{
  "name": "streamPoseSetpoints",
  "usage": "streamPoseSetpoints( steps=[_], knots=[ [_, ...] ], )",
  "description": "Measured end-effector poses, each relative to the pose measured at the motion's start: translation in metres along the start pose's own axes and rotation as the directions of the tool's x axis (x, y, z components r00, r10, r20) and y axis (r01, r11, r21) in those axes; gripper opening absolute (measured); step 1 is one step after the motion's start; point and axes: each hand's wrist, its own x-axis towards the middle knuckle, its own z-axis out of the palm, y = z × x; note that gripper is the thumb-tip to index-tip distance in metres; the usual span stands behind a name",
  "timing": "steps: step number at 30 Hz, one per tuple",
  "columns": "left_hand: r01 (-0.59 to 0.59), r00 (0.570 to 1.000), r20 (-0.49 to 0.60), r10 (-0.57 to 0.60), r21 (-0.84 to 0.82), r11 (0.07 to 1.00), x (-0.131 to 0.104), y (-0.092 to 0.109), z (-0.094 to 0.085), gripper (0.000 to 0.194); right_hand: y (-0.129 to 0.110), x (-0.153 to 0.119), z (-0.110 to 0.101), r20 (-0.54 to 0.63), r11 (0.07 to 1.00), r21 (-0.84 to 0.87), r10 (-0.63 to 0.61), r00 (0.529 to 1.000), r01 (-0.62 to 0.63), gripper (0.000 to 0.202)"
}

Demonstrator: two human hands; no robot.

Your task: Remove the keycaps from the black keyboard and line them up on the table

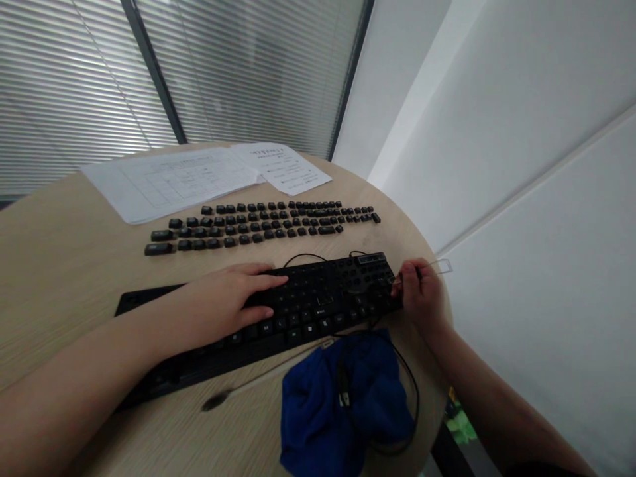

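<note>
A black keyboard (pixel 318 308) lies across the round table, with some keys on and other spots bare of keycaps. My left hand (pixel 238 295) rests flat on its middle, fingers apart and stretched to the right. At the keyboard's right end, my right hand (pixel 422 291) is closed around a wire keycap puller (pixel 441 266). One wire loop sticks out to the right of the fist; the puller's other end is hard to make out by the keys. Beyond the keyboard, loose black keycaps (pixel 256 237) stand in several rows.
A blue cloth (pixel 348 404) lies at the near edge, with the keyboard's cable and USB plug (pixel 344 397) over it. Beside it is a thin brush (pixel 216 400) with dark bristles. Paper sheets (pixel 189 179) lie at the back. A white wall (pixel 536 199) rises on the right.
</note>
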Motion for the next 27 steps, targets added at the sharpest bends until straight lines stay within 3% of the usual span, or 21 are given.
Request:
streamPoseSetpoints(
  steps=[6,13,18,22,24,25,27],
  knots=[
    [-0.002,1.0,-0.008,0.002,-0.009,1.0,0.0,0.0,0.001,0.058,-0.003,0.001,0.001,-0.023,1.0,0.013,0.007,1.0,-0.007,0.037],
    [0.002,1.0,-0.004,-0.002,-0.015,1.0,-0.002,0.006,-0.004,0.059,-0.005,0.005,-0.001,-0.098,0.983,0.179,0.047,0.994,-0.029,0.032],
    [0.008,1.0,0.02,-0.008,0.005,1.0,-0.004,0.008,-0.005,0.057,-0.003,0.0,-0.007,-0.129,0.986,0.156,-0.032,0.991,0.052,0.032],
    [0.0,1.0,-0.022,0.0,0.008,1.0,-0.009,0.013,-0.011,0.059,-0.02,-0.01,-0.015,0.005,0.962,0.192,-0.197,0.98,0.192,0.023],
    [-0.033,0.994,-0.103,0.032,-0.008,0.999,-0.015,0.021,-0.018,0.06,-0.041,-0.014,-0.017,0.152,0.92,0.206,-0.367,0.918,0.334,0.014],
    [-0.065,0.988,-0.145,0.06,-0.033,0.997,-0.018,0.026,-0.022,0.059,-0.054,-0.014,-0.017,0.229,0.873,0.24,-0.476,0.849,0.424,0.013],
    [-0.156,0.971,-0.202,0.129,-0.122,0.98,-0.024,0.037,-0.029,0.055,-0.083,-0.012,-0.013,0.361,0.741,0.331,-0.671,0.647,0.584,0.019]
  ],
)
